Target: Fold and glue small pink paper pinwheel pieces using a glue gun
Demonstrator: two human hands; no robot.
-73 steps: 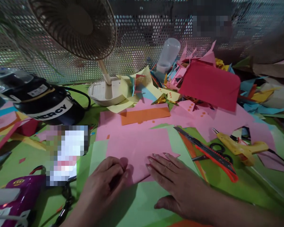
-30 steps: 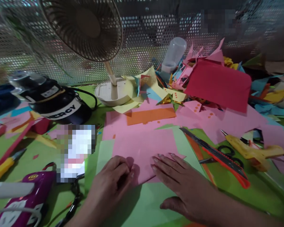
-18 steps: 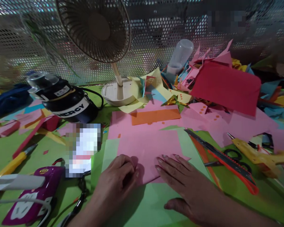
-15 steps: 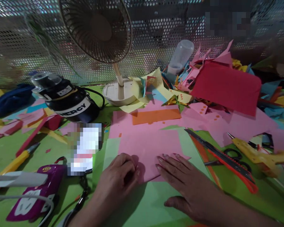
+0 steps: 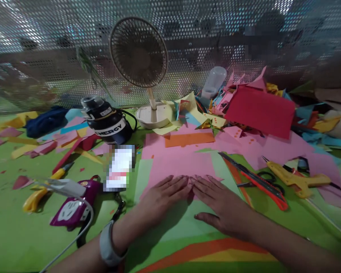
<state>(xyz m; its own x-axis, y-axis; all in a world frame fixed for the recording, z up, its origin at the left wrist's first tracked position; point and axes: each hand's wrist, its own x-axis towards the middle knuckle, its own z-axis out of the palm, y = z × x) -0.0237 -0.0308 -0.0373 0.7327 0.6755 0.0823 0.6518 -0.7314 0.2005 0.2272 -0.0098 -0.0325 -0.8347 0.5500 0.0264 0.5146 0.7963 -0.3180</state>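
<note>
Left hand (image 5: 166, 194), right hand (image 5: 219, 200) on pink paper (image 5: 182, 163), seemingly at edge, cutter (image 5: 260, 185) apart

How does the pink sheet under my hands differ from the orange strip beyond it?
The pink sheet is broad, the orange strip narrow. Your left hand and right hand rest on the pink sheet; neither touches the orange strip. The pink sheet lies on pale green paper, the orange strip on more pink paper. Both look flat.

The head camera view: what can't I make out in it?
Head view:
Near edge of the pink paper: mostly covered by the left hand and right hand.
Bright screen: content lost in pixel blocks.
Scissors: middle hidden by the red cutter.
Perforated panel: things behind it are blurred.
</note>
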